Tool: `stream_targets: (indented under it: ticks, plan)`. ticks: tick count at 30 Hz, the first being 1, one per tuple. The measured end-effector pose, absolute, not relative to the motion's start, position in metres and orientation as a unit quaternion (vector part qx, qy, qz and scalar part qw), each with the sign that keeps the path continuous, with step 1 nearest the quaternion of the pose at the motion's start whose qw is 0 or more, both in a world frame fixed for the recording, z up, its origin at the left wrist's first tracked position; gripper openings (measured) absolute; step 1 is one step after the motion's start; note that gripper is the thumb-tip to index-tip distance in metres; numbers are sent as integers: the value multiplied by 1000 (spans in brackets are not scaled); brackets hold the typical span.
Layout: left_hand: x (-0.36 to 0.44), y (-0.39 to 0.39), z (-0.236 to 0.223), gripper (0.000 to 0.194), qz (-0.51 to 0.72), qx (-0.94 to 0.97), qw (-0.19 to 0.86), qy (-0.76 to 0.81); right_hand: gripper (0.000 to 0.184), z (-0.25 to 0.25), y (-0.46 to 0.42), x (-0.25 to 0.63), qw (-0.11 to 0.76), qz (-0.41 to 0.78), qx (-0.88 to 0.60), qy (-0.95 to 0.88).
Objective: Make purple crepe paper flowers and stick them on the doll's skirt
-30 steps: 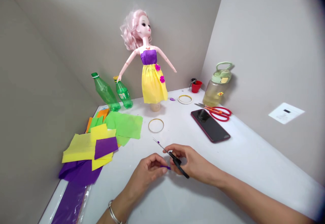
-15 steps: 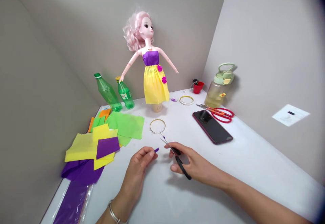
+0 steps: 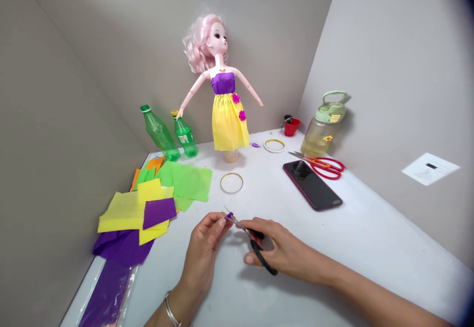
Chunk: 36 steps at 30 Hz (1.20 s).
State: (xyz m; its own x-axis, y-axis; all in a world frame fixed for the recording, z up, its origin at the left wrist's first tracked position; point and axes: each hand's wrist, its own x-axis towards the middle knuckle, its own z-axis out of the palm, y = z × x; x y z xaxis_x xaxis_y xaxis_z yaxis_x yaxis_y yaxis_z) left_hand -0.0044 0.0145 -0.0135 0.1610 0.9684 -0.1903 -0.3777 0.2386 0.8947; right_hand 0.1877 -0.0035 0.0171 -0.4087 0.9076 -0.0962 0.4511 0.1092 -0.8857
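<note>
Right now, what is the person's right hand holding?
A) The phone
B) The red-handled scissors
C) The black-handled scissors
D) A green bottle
C: the right hand grips the black-handled scissors, their blades touching a purple scrap pinched in the left hand.
</note>
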Motion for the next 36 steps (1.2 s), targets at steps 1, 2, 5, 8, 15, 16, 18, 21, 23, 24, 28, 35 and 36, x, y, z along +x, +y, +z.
stream_targets:
  ticks: [1,2,5,8,15,16,18,21,23,24,28,35,36]
  plan:
    - [-4,14,-13,17,497,365,672,409,30,17,-3,187,249,459,-483,-703]
    - [-4,14,-13,16,495,369,672,409,29,16,-3,187,251,460,-482,-702]
    - [-3,14,-11,16,493,368,675,408,26,13,-3,185,261,471,-477,-694]
    - [-3,14,-12,16,491,364,681,403,23,9,-4,184,276,487,-473,-681]
    - [-3,13,-13,14,487,371,688,390,29,3,-5,182,285,504,-477,-661]
    - [-3,13,-13,13,486,371,688,390,31,3,-5,182,285,506,-478,-659]
    - [-3,12,-11,13,484,371,689,391,34,3,-5,182,287,510,-475,-657]
    - [-2,12,-10,15,484,366,691,392,38,3,-5,182,290,515,-469,-656]
    - [-2,12,-10,16,487,360,693,390,40,1,-5,182,294,515,-467,-655]
    - [-2,12,-10,17,489,357,694,389,41,0,-5,181,296,515,-467,-655]
    - [-1,12,-9,18,492,351,694,391,44,-6,-4,181,298,508,-469,-658]
    - [0,11,-8,19,496,339,699,389,44,-12,-6,182,305,478,-486,-664]
    - [0,11,-8,20,496,337,699,389,44,-14,-6,182,308,473,-492,-662]
